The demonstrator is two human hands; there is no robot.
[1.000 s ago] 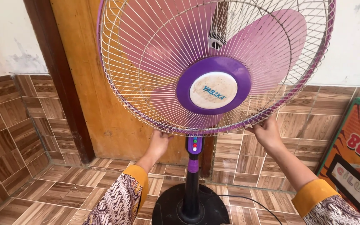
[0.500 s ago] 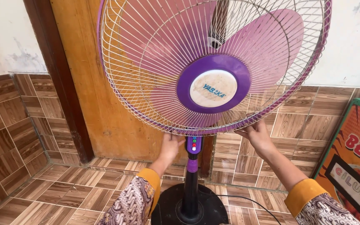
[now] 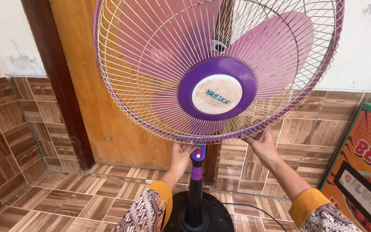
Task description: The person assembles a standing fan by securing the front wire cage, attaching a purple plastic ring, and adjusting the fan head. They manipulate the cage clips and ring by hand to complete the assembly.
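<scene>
Fan: a standing fan with a white wire cage (image 3: 151, 64), pink blades (image 3: 275, 47) and a purple hub cap (image 3: 217, 94); it stands on the tiled floor (image 3: 65, 197) in front of a wooden door (image 3: 104, 120).
Left hand: the left hand (image 3: 181, 155) reaches up to the cage's bottom rim, just left of the pole (image 3: 195, 189), fingers curled onto the rim.
Right hand: the right hand (image 3: 260, 144) grips the same rim to the right of the pole, fingers closed around the purple edge band.
Handling: the cage looks light and springy, its thin wires likely to bend if squeezed; the rim band seems the firmest hold.
Weight: the black round base (image 3: 220, 215) probably carries most of it.
Nearby: a cable (image 3: 254, 206) trails right of the base; a green-framed orange sign (image 3: 366, 163) leans further right.
</scene>
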